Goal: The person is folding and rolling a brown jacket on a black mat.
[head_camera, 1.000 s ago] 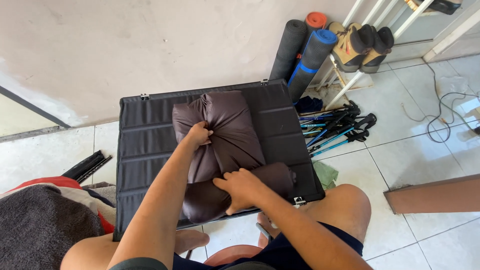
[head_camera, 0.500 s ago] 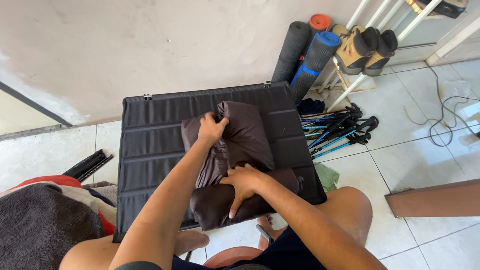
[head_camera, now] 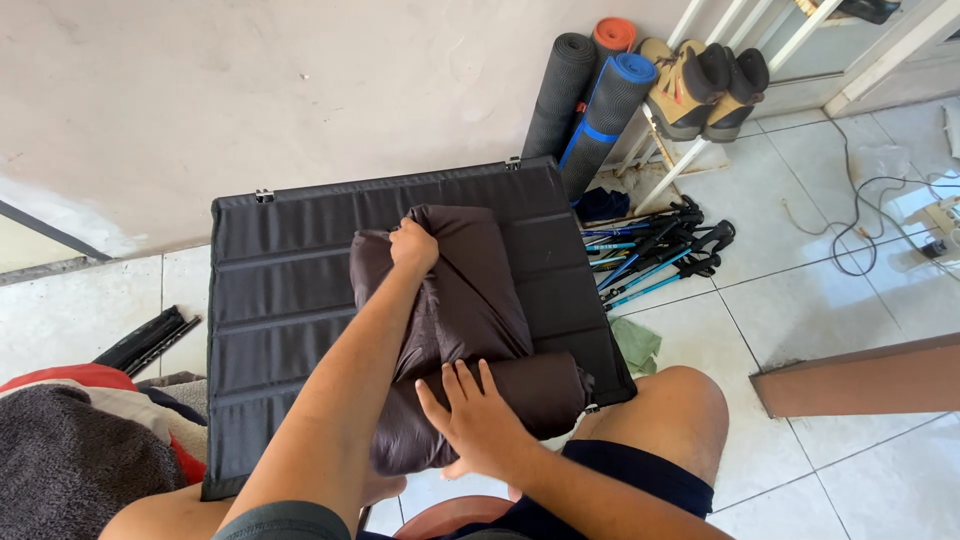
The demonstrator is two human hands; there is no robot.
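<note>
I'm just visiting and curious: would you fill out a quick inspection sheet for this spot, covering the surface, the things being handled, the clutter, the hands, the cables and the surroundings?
Surface: black padded mat lying flat on a white tiled floor.
Job's things: dark brown puffy fabric bundle on the mat, its near end rolled.
Clutter: trekking poles, rolled foam mats, boots, green cloth, black rods.
Hands: left hand grips the bundle's far part; right hand presses flat on the roll.
Cables: black cord looping to a white power strip.
Surroundings: plaster wall, white rack, blankets.
</note>
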